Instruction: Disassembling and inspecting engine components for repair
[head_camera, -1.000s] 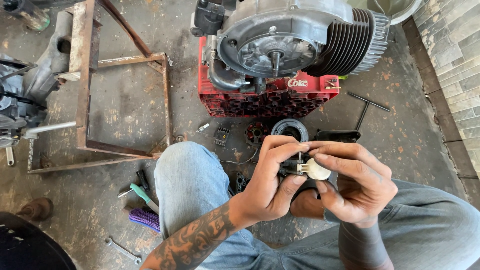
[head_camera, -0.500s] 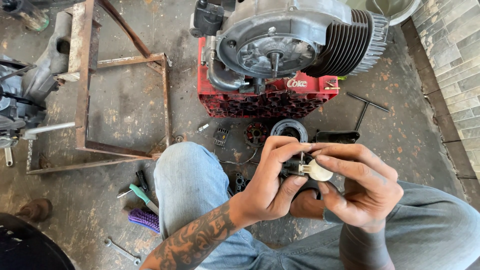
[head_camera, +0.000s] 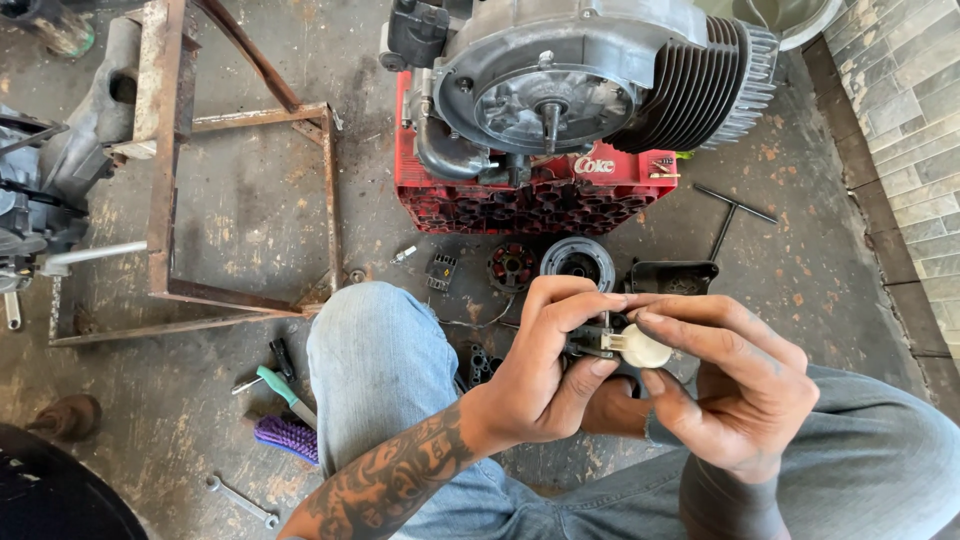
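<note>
This is a rough repair workshop for small engines, with the work done on the ground. The stained concrete floor (head_camera: 250, 210) is oily and patchy. At the far side a finned engine (head_camera: 580, 85) sits on a red plastic crate (head_camera: 470, 205). A rusty steel frame (head_camera: 240, 200) lies at the left, beside more grey machine parts (head_camera: 40, 190). Loose tools are scattered about: a T-handle wrench (head_camera: 735, 215) at the right, a spanner (head_camera: 242, 502), a green-handled screwdriver (head_camera: 285, 392) and a purple brush (head_camera: 285, 437) near left. A tiled wall (head_camera: 910, 130) borders the right.
</note>
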